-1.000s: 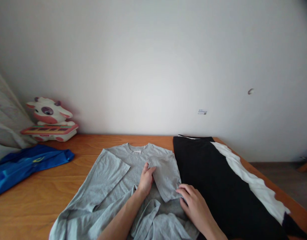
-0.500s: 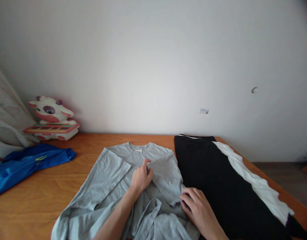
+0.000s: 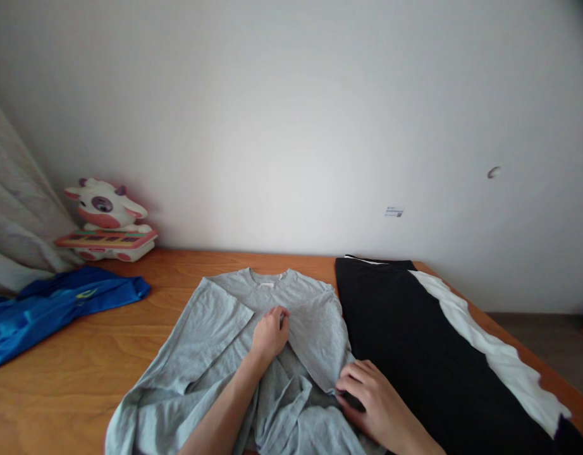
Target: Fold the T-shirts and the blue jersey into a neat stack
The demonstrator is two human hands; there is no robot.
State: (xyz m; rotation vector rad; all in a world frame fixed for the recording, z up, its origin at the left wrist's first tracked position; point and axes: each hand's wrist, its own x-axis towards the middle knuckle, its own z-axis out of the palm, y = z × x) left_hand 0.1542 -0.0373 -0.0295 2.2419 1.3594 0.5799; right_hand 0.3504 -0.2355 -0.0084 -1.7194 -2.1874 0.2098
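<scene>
Gently smooth right sleeve (image 3: 319, 332) of light-grey fabric T-shirt (image 3: 234, 288) between half-curled left hand (image 3: 269, 333) and half-curled right hand (image 3: 368, 399); cannot tell if pinching.

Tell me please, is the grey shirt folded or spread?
Partly folded: the grey shirt has both sleeves laid inward over its front, while its lower part lies bunched.

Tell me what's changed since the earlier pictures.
The right hand has drawn back toward the wearer, the gray sleeve's near corner with it. The left hand has shifted slightly left, fingers now curled; its grip is unclear. The blue garment, black garment and cow toy stayed put.
</scene>
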